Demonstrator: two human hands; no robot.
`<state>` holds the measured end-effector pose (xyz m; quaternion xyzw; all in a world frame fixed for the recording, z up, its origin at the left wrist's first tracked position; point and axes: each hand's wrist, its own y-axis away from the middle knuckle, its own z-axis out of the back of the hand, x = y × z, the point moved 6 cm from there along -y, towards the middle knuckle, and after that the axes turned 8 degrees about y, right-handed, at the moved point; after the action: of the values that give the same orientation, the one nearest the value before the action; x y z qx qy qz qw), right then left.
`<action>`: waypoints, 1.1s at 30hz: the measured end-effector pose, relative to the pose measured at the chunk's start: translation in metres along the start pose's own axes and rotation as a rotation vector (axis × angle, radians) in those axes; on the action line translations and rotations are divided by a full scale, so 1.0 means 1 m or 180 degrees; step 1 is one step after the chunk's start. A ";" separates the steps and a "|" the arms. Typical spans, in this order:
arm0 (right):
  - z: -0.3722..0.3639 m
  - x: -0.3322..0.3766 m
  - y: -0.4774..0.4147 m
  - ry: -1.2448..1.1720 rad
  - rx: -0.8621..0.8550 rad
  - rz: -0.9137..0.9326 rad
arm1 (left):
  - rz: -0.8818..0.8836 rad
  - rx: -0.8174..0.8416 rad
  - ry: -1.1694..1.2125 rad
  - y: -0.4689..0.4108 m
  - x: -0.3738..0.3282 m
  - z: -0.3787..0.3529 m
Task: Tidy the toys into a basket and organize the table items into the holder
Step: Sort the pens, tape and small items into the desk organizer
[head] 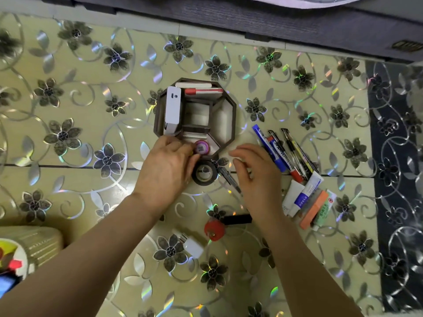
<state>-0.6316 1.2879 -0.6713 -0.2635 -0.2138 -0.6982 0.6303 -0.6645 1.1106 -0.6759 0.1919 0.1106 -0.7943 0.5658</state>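
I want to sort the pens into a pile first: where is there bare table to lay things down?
Bare patches: left of the octagonal holder, and the far strip behind it. Crowded: right of the holder, pens and ointment tubes; in front, the tape roll, both hands, red-capped item and small white bottle.

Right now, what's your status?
Left hand setting pink-capped item into holder. Right hand open, empty. Tape roll beside holder; pens waiting.
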 end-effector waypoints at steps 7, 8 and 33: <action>-0.001 -0.014 0.040 -0.0034 0.0565 -0.0089 | -0.0017 -0.0416 0.0725 0.025 -0.007 0.009; -0.005 -0.013 0.048 0.0030 0.0690 -0.0023 | -0.0030 -0.0400 0.0822 0.033 -0.010 0.008; -0.009 0.046 0.021 -0.0879 0.0380 -0.0472 | 0.0140 0.0578 0.1123 0.082 0.013 0.012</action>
<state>-0.6151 1.2446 -0.6500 -0.3026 -0.3584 -0.6860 0.5562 -0.5931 1.0669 -0.6674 0.3806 0.1317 -0.7425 0.5352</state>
